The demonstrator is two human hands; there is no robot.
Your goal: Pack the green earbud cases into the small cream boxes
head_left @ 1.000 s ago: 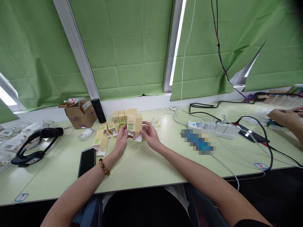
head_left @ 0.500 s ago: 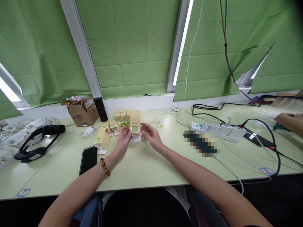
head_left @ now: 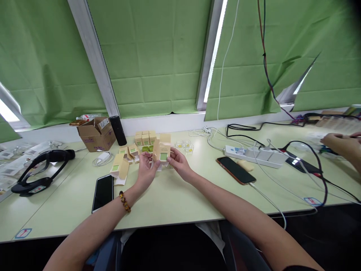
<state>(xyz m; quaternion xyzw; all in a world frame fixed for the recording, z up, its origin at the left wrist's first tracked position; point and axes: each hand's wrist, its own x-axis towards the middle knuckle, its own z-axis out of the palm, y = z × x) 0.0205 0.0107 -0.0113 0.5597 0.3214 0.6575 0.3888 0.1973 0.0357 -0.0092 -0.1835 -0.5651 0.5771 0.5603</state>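
Observation:
Between my two hands is a small tan cardboard box (head_left: 163, 150) with a green square window, held above the table, its top flap standing up. My left hand (head_left: 147, 168) grips its left side, and my right hand (head_left: 180, 163) has its fingers closed on the right edge. Just behind are several finished-looking tan boxes (head_left: 145, 138) in a row, with small green containers (head_left: 147, 148) in front of them. Left of my left hand lie partly folded boxes (head_left: 120, 167). Small clear cups with yellow bits (head_left: 184, 145) stand beyond my right hand.
A black phone (head_left: 103, 192) lies front left, near a white charger (head_left: 103, 158). A carton (head_left: 97, 133) and black cylinder (head_left: 117, 130) stand at the back. Rightward are a charging phone (head_left: 236, 170), a power strip (head_left: 254, 155) and cables. Another person's hand (head_left: 340, 145) is at far right.
The box has turned in my hands: a side panel now shows on its left and the top flap stands apart. My right fingers have moved onto its right edge.

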